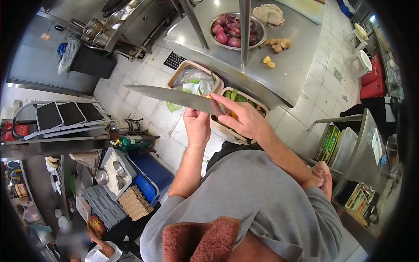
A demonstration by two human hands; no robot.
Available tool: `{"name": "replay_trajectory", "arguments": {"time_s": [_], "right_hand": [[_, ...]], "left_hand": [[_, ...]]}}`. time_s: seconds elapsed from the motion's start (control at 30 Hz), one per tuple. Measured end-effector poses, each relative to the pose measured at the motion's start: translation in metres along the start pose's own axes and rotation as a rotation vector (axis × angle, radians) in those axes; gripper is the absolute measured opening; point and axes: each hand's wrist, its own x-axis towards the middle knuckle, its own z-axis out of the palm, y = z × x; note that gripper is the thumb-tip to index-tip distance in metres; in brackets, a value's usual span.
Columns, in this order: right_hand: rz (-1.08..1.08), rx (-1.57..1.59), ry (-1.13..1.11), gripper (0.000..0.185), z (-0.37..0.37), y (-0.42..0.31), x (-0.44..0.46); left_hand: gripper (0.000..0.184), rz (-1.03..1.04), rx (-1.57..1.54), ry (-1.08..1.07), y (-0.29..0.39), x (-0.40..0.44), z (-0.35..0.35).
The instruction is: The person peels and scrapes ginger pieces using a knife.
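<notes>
A large knife (174,97) lies across the view, its broad blade pointing to the left. My right hand (246,117) is closed around the handle end, with the index finger stretched along the blade. Just under the blade, my left hand (197,126) is closed, its fingertips partly hidden by the steel. A small yellowish bit shows at the blade's upper edge near my right fingertips; what my left hand pinches I cannot make out. Below my hands stand a bin of green scraps (235,94) and a bin lined with plastic (187,70).
On the steel table (288,78) are a colander of red onions (227,35), ginger (277,43), a small yellow piece (269,62) and a cloth (268,15). A folded step ladder (65,114) is at left. Another person (104,251) is at lower left.
</notes>
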Motion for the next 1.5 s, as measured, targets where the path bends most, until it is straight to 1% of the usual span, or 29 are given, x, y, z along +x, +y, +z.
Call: {"name": "replay_trajectory", "arguments": {"time_s": [0.07,0.17,0.23,0.3,0.37,0.4,0.47,0.5,0.57,0.63,0.7,0.77,0.83,0.87,0.9,0.97,1.0,1.03,1.1,1.13,1.2,1.3,1.37,1.5], "right_hand": [[0.000,-0.015,-0.022,0.058,0.005,-0.007,0.007],[0.027,0.007,-0.021,0.056,0.017,-0.012,0.019],[-0.058,-0.042,0.037,0.054,0.028,-0.009,0.027],[-0.032,-0.027,0.031,0.053,0.035,-0.016,0.033],[-0.007,-0.013,0.023,0.052,0.041,-0.020,0.039],[0.035,0.037,0.021,0.049,0.043,-0.021,0.043],[0.078,0.085,0.024,0.047,0.046,-0.020,0.049],[0.108,0.092,0.014,0.043,0.047,-0.018,0.052],[0.137,0.095,0.013,0.040,0.050,-0.014,0.058],[0.151,0.144,0.025,0.035,0.053,-0.010,0.064],[0.140,0.140,0.032,0.034,0.053,-0.010,0.070],[0.125,0.132,0.032,0.033,0.057,-0.004,0.075],[0.033,0.160,0.125,0.033,0.060,0.003,0.083],[0.161,0.274,0.080,0.035,0.056,0.003,0.084],[0.159,0.268,0.067,0.035,0.054,0.000,0.083],[0.230,0.275,0.106,0.035,0.049,-0.003,0.080],[0.226,0.238,0.084,0.042,0.047,0.002,0.079],[0.227,0.233,0.077,0.042,0.046,0.004,0.076],[0.085,0.064,0.101,0.052,0.044,0.006,0.070],[0.089,0.061,0.101,0.052,0.043,0.007,0.068],[0.035,-0.004,0.094,0.059,0.044,0.008,0.060],[0.083,-0.040,0.033,0.058,0.035,-0.001,0.051],[0.069,-0.042,0.054,0.058,0.029,-0.005,0.045],[0.032,-0.054,0.095,0.058,0.026,-0.002,0.029]], "left_hand": [[0.024,0.094,0.085,0.031,0.008,0.002,-0.004],[0.025,0.151,0.178,0.072,0.018,0.007,-0.016],[0.025,0.170,0.212,0.087,0.026,0.010,-0.017],[0.024,0.186,0.244,0.107,0.033,0.013,-0.024],[0.024,0.225,0.352,0.076,0.037,0.017,-0.035],[0.024,0.227,0.351,0.079,0.037,0.018,-0.042],[0.022,0.217,0.476,0.055,0.037,0.022,-0.055],[0.022,0.217,0.474,0.049,0.040,0.024,-0.057],[0.021,0.213,0.395,-0.044,0.045,0.028,-0.057],[0.021,0.215,0.397,-0.046,0.047,0.031,-0.051],[0.021,0.219,0.400,-0.051,0.052,0.035,-0.047],[0.025,0.197,0.505,-0.013,0.056,0.037,-0.046],[0.025,0.228,0.505,-0.065,0.053,0.032,-0.044],[0.026,0.252,0.512,-0.105,0.051,0.031,-0.043],[0.026,0.260,0.506,-0.094,0.050,0.033,-0.043],[0.026,0.122,0.264,-0.080,0.048,0.038,-0.046],[0.026,0.088,0.166,-0.079,0.048,0.040,-0.047],[0.026,0.091,0.160,-0.074,0.047,0.042,-0.048],[0.026,0.011,0.042,-0.073,0.044,0.045,-0.048],[0.025,-0.005,-0.001,-0.066,0.043,0.045,-0.046],[0.025,-0.005,0.004,-0.070,0.040,0.049,-0.045],[0.024,-0.014,0.013,-0.093,0.035,0.045,-0.038],[0.025,0.003,0.064,-0.079,0.030,0.044,-0.032],[0.026,-0.064,0.025,-0.070,0.026,0.039,-0.021]]}}
